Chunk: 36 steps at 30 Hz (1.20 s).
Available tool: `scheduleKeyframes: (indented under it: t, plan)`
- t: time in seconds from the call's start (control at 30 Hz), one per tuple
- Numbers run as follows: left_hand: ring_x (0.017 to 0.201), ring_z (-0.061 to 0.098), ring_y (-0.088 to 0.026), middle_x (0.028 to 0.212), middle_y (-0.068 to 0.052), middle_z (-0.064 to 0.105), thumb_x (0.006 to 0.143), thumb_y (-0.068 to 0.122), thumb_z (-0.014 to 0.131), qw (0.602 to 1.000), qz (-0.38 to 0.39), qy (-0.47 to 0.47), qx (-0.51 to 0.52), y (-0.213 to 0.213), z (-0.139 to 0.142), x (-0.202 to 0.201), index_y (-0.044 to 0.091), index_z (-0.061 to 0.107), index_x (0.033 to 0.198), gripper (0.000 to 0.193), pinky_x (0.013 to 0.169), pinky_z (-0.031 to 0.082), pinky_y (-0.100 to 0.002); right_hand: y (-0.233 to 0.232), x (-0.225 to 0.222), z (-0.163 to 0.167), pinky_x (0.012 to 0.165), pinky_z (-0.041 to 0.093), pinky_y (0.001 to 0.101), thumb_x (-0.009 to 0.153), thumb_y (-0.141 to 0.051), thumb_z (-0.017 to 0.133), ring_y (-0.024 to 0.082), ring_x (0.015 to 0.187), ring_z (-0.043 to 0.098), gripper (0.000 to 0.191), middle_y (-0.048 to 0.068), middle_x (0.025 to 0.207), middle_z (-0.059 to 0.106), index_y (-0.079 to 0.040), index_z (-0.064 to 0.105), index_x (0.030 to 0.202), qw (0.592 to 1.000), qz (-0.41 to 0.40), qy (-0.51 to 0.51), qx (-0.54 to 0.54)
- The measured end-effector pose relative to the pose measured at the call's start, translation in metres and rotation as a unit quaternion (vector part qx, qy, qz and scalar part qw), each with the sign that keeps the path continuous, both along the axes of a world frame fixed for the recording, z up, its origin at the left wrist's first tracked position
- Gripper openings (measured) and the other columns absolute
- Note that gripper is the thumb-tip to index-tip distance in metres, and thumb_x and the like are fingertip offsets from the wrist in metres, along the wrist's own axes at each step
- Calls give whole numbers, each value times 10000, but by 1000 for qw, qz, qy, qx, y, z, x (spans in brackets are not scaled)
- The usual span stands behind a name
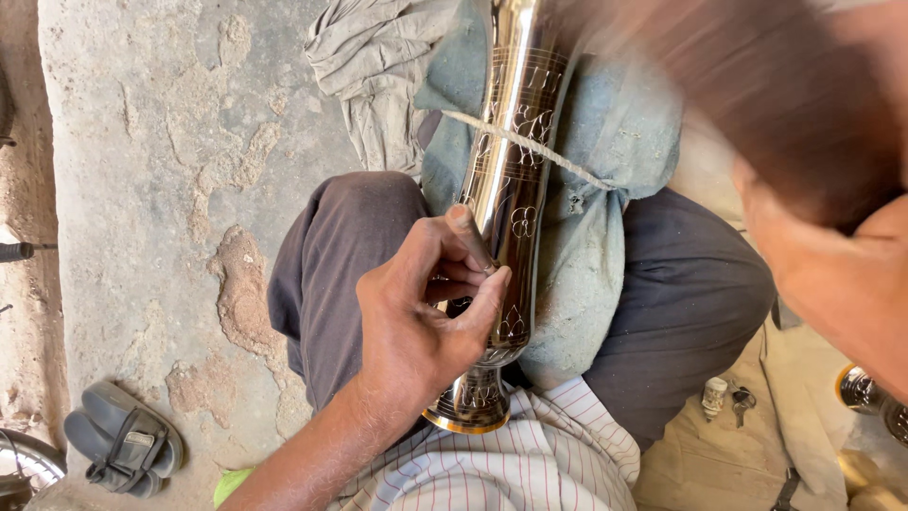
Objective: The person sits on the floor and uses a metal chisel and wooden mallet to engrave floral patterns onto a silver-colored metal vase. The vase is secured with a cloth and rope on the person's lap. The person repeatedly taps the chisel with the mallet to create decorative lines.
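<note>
A tall polished metal vase (511, 170) with engraved patterns lies along my lap on a blue-grey cloth cushion (619, 132), tied down by a pale cord (558, 156). My left hand (426, 308) rests against the vase's lower body, with thumb and fingers pinched on a small metal punch (488, 271) touching the surface. My right hand (832, 274) is close to the camera at the right, motion-blurred. It grips a brown wooden mallet (776, 85) that streaks across the upper right above the vase.
Rough concrete floor (161, 189) spreads to the left, with a pair of grey sandals (123, 440) at lower left beside a wheel rim (24, 464). A crumpled grey cloth (378, 66) lies behind the cushion. Keys (730, 397) and shiny metal pieces (861, 388) sit at lower right.
</note>
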<state>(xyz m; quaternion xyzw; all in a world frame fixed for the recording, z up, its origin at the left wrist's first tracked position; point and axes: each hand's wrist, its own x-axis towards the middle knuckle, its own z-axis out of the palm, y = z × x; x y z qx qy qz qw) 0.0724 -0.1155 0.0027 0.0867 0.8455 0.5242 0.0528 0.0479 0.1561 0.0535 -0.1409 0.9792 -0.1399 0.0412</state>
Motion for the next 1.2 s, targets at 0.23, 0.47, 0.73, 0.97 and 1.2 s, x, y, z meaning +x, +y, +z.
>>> scheduleKeyframes:
  t: [0.23,0.47,0.73,0.97,1.2]
  plan:
    - [769,716,-94,834,-47,686,823,-10,815,994,-68,-76,-26,-1,11,-20,20,590,1031,307,684,643,-257,22,5,-28,651,509,357,883,103,689,208,757,666,363,156,921,705,3,693,1231,993,-61,-36,-96]
    - [715,712,-104,824,-71,717,817,-15,801,983,-137,-112,-43,6,20,-34,53,647,1148,371,609,603,-277,78,17,-132,715,549,308,990,18,668,171,807,677,204,108,935,711,25,701,1192,939,-240,-124,-211]
    - [832,780,-144,930,-49,732,872,-41,746,970,-237,-33,-38,2,23,-48,69,630,1267,426,759,687,-274,86,123,-153,720,578,303,901,25,721,175,806,683,475,104,936,666,34,541,1340,879,-294,-94,-363]
    - [838,790,-162,1043,-74,778,895,-22,740,887,-449,11,-107,14,-1,-79,128,659,1275,416,678,683,-269,24,162,-138,908,608,334,951,106,671,196,928,663,521,134,995,614,65,416,1403,713,-363,-29,-599]
    - [775,781,-157,872,-63,782,775,0,801,822,-541,-53,-167,39,-1,-99,131,621,1309,578,682,650,-314,-34,207,-160,669,603,361,762,71,776,184,756,680,377,145,870,659,72,586,1088,676,-387,-145,-610]
